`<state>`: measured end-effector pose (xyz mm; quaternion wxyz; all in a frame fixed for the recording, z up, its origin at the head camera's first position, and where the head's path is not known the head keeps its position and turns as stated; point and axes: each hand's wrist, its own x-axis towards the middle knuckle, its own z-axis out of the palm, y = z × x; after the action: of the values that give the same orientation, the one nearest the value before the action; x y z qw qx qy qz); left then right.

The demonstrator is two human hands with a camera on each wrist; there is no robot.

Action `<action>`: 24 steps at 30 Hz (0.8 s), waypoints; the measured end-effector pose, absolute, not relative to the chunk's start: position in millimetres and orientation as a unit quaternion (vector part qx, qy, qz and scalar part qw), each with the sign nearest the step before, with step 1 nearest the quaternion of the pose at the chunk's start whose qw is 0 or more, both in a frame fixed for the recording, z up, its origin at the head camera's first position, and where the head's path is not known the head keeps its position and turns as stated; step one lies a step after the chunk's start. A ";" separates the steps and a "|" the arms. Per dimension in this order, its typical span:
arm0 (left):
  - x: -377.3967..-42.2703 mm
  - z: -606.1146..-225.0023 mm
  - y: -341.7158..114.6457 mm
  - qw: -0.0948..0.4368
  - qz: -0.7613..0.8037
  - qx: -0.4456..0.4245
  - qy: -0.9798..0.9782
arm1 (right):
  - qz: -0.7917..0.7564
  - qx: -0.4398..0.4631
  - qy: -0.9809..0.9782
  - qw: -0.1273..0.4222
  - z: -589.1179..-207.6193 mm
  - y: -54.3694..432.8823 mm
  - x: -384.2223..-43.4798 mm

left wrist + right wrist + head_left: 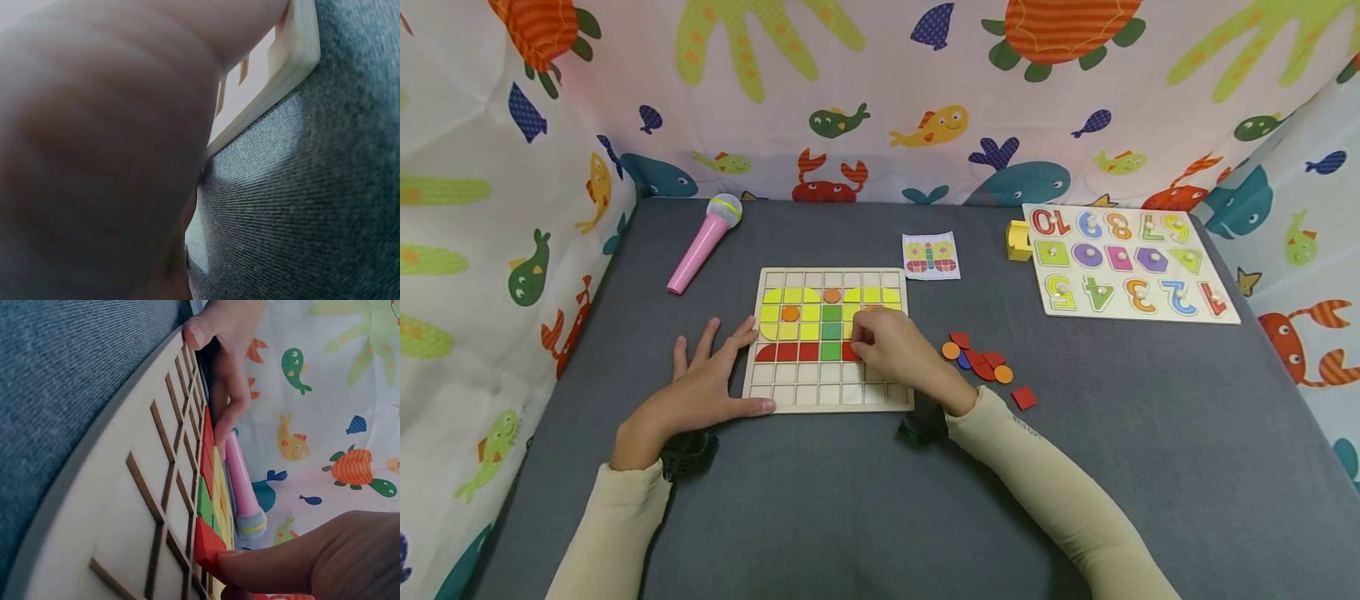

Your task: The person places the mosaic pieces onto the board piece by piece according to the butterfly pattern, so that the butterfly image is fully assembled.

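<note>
A wooden grid board (805, 402) lies on the grey table, its upper rows filled with yellow, orange and green pieces and a row of red ones below. My right hand (895, 346) is over the board's right half, pinching a red square tile (209, 550) between thumb and finger. The tile sits tilted at its cell beside a green square (204, 499). At the board's left side my left hand (700, 387) rests with fingers spread, fingertip at the left edge and thumb on the near left corner.
Right of the board lie loose red, orange and blue pieces (985, 367). Behind them is a small picture card (931, 265). A pink toy microphone (696, 254) lies at back left. A number puzzle (1101, 260) leans on a yellow block (1018, 242) at back right.
</note>
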<state>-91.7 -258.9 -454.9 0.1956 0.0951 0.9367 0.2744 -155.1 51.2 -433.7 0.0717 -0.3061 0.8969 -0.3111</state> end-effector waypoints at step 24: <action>-90.2 -452.9 -256.9 0.190 0.277 0.099 0.937 | -0.405 -0.286 0.863 0.100 -427.4 78.5 -152.5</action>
<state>-90.2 -256.9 -452.9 0.1897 0.0987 0.9368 0.2768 -152.5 78.5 -427.4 0.0999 -0.2857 0.8630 -0.4045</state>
